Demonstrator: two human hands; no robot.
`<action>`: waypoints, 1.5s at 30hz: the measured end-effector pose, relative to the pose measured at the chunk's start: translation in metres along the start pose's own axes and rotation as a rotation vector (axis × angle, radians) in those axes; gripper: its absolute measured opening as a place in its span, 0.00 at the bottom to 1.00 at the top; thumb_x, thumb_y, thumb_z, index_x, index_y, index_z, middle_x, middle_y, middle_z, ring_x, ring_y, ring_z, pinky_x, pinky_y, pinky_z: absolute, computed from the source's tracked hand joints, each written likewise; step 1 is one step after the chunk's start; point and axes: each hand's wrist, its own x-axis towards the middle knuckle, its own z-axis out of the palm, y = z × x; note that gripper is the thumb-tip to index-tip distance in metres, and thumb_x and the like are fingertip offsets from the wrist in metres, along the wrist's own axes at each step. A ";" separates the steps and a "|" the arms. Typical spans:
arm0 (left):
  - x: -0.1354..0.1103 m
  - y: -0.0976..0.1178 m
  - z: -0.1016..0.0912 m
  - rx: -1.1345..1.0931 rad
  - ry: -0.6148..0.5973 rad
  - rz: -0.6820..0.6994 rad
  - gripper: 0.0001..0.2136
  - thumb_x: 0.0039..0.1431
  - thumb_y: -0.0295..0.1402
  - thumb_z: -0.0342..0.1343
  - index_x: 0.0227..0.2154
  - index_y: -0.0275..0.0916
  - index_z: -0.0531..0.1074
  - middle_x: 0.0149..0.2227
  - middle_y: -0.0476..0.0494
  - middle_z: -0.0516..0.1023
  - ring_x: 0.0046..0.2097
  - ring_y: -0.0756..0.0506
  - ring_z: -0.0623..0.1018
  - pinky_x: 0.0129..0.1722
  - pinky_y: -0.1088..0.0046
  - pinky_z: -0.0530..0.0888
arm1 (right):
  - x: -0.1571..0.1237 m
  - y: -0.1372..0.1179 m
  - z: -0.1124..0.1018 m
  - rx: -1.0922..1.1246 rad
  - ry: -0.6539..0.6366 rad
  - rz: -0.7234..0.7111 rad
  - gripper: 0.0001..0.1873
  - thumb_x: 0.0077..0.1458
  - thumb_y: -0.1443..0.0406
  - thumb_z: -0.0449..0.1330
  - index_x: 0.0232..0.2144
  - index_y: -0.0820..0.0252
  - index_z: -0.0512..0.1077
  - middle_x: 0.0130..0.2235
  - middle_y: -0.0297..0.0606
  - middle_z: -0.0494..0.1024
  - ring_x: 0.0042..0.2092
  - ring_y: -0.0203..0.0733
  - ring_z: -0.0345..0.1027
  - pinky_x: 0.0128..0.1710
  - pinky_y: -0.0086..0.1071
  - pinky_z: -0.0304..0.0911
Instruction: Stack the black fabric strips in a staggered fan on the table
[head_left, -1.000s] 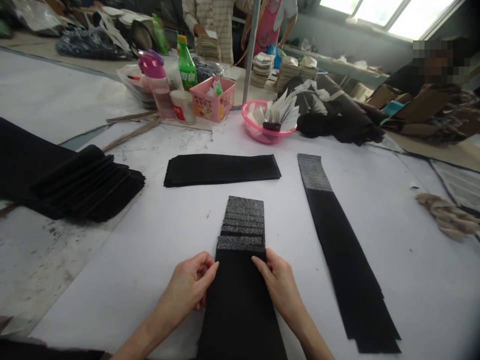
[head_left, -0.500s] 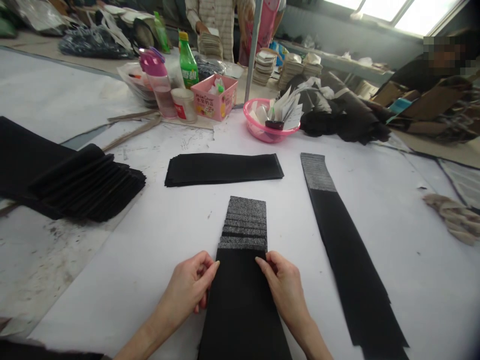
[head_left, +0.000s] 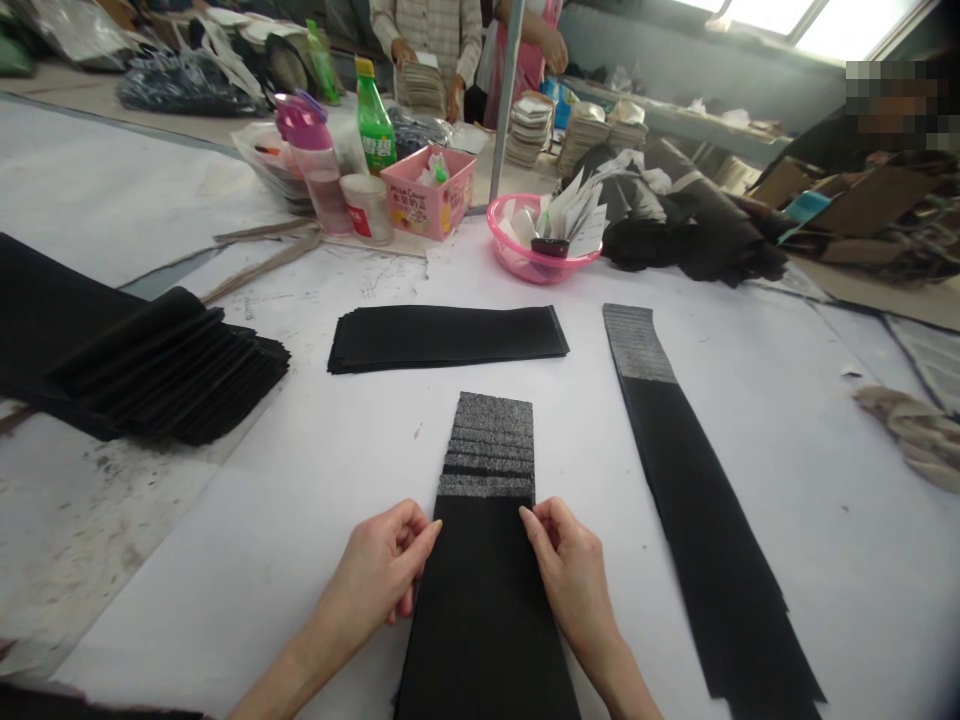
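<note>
A long black fabric strip point(head_left: 484, 600) lies in front of me on top of others, whose speckled grey ends point(head_left: 491, 435) show in stepped rows beyond its far edge. My left hand point(head_left: 386, 560) pinches the strip's left edge near that far end, thumb on top. On the opposite edge, my right hand point(head_left: 566, 555) pinches it between thumb and curled fingers. To the right lies a second row of overlapped black strips point(head_left: 705, 520) with grey far ends. A flat stack of black pieces point(head_left: 450, 337) rests crosswise beyond my hands.
A thick pile of black fabric point(head_left: 150, 370) is at the left. Farther back stand a pink basin point(head_left: 544, 265) of papers, a pink box point(head_left: 427, 195), a green bottle point(head_left: 375, 125) and a purple-lidded cup point(head_left: 315, 165). A crumpled cloth point(head_left: 911, 430) lies right. Other people work behind.
My right hand's thumb has shifted slightly right, toward the strip's edge. My left hand is nearly still. In the background, a person's arm has moved.
</note>
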 end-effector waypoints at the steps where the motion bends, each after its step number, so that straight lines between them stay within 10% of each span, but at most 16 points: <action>1: 0.000 0.000 0.000 0.000 -0.001 0.004 0.16 0.56 0.47 0.50 0.24 0.40 0.61 0.15 0.57 0.66 0.12 0.53 0.67 0.08 0.84 0.57 | 0.000 0.000 0.000 -0.001 0.002 0.002 0.16 0.62 0.55 0.52 0.25 0.56 0.61 0.22 0.29 0.66 0.24 0.35 0.58 0.26 0.29 0.51; 45: 0.007 -0.015 0.007 0.107 0.039 -0.025 0.21 0.53 0.54 0.52 0.23 0.40 0.61 0.13 0.56 0.66 0.10 0.54 0.63 0.09 0.85 0.54 | 0.005 0.002 -0.001 0.025 0.025 0.097 0.12 0.58 0.62 0.55 0.23 0.57 0.61 0.22 0.28 0.66 0.24 0.34 0.58 0.26 0.27 0.50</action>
